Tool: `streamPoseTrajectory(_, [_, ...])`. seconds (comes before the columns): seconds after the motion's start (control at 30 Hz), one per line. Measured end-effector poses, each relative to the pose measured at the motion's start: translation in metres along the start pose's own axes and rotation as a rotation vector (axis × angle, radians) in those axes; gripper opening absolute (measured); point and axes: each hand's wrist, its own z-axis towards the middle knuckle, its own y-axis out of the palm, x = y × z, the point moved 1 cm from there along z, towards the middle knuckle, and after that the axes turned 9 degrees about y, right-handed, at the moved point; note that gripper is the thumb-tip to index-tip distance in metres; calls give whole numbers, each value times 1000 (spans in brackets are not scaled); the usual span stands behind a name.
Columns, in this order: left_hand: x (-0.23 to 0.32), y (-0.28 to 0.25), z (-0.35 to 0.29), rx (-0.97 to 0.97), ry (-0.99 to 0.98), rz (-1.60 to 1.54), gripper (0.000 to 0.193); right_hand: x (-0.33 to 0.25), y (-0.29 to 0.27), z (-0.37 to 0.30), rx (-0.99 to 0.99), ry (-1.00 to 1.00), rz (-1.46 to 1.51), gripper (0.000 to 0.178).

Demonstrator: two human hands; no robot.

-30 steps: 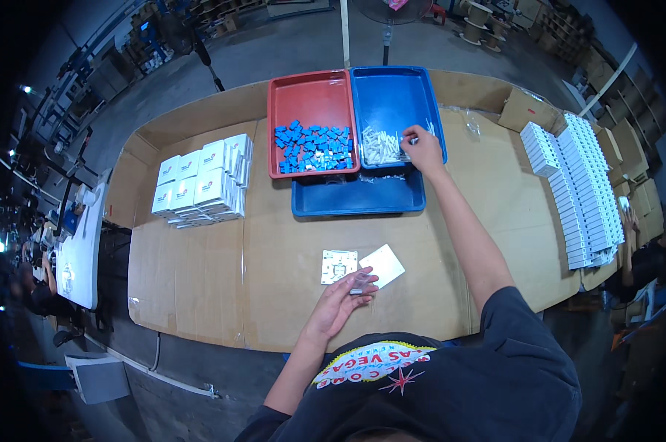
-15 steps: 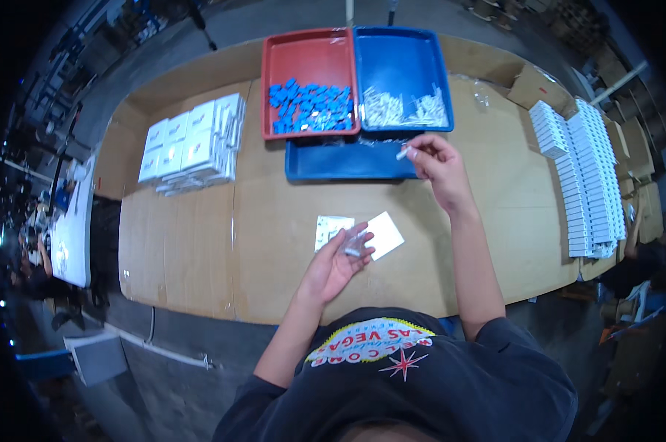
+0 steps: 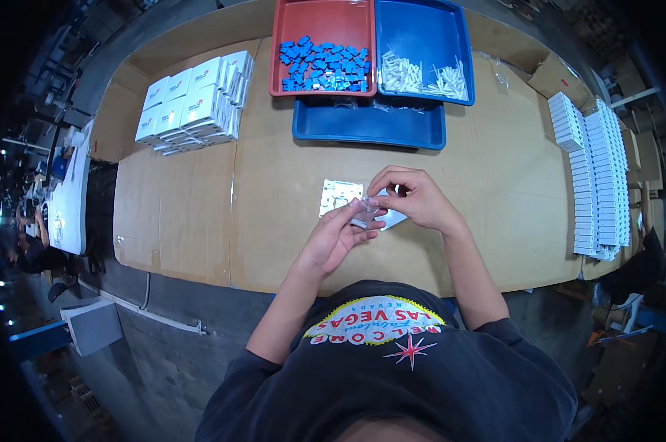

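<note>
My left hand [image 3: 329, 241] is closed lightly on a small clear plastic bag [image 3: 364, 212], palm turned up. My right hand [image 3: 415, 200] meets it at the bag's upper edge, thumb and forefinger pinched together; what sits between those fingertips is hidden. Under and behind the hands lie a printed white sheet [image 3: 338, 196] and a plain white card [image 3: 392, 219], the card partly covered by my right hand. Farther off, a red tray [image 3: 323, 20] holds many small blue pieces [image 3: 324, 68]. Beside it, a blue tray [image 3: 421, 28] holds two heaps of slim white pieces [image 3: 402, 75].
Another blue tray [image 3: 370, 131] sits in front of and partly beneath those two. Stacked white boxes [image 3: 189, 103] stand at the left of the cardboard-covered table [image 3: 274, 166]. Tall rows of white boxes [image 3: 601, 177] line its right side. Cardboard walls edge the far side.
My right hand has come from near the trays, where it pinched a small white piece, down to the bag in my left hand. The view has tilted, shifting the table upward in the picture.
</note>
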Motion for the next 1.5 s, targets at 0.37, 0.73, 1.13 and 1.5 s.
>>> streamPoseTrajectory(0.37, [-7, -14, -3, 25, -11, 46, 37, -10, 2, 13, -259, -112, -210, 15])
streamPoseTrajectory(0.73, [-6, -9, 1, -16, -32, -29, 43, -3, 2, 9, -344, -27, -38, 29])
streamPoseTrajectory(1.13, [-7, -8, 4, -40, -5, -87, 41, -2, 2, 16, -288, 2, 0, 39])
streamPoseTrajectory(1.5, [-12, -11, -2, -26, 17, 202, 46, 17, -60, 41, -77, 17, -21, 26])
